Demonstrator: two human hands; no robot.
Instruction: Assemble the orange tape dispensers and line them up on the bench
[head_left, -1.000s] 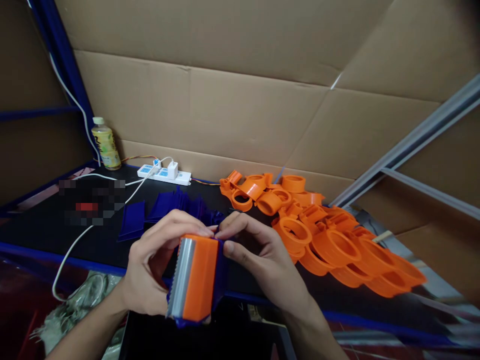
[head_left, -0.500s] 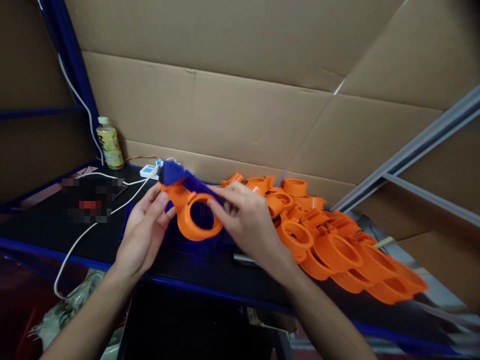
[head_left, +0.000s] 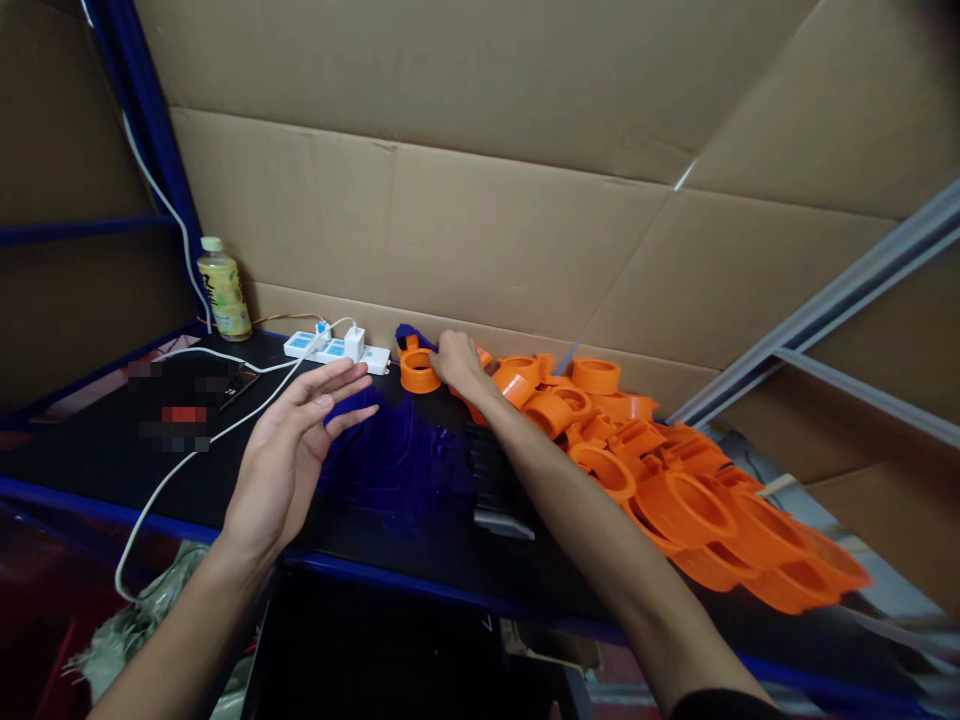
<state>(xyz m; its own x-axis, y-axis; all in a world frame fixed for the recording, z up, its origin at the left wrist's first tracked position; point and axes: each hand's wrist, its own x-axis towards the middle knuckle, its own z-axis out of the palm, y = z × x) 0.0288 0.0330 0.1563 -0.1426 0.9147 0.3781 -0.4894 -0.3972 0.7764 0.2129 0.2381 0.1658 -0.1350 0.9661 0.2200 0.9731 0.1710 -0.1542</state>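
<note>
My left hand hangs over the bench with its fingers apart and holds nothing. Farther back, by the cardboard wall, my right hand closes around the blue part of an orange tape dispenser. Its orange ring faces up at bench level, left of a pile of similar orange dispensers. Dark blue plastic pieces lie in front of both hands. Beside them, partly under my right forearm, are black strip-shaped parts.
A white power strip with plugs and cables lies behind my left hand. A yellow-labelled bottle stands at the back left corner. A white cable runs over the bench's front edge. Cardboard walls off the back.
My right hand has carried the tape dispenser from in front of me to the back of the bench. My left hand has let go of it and its fingers have spread.
</note>
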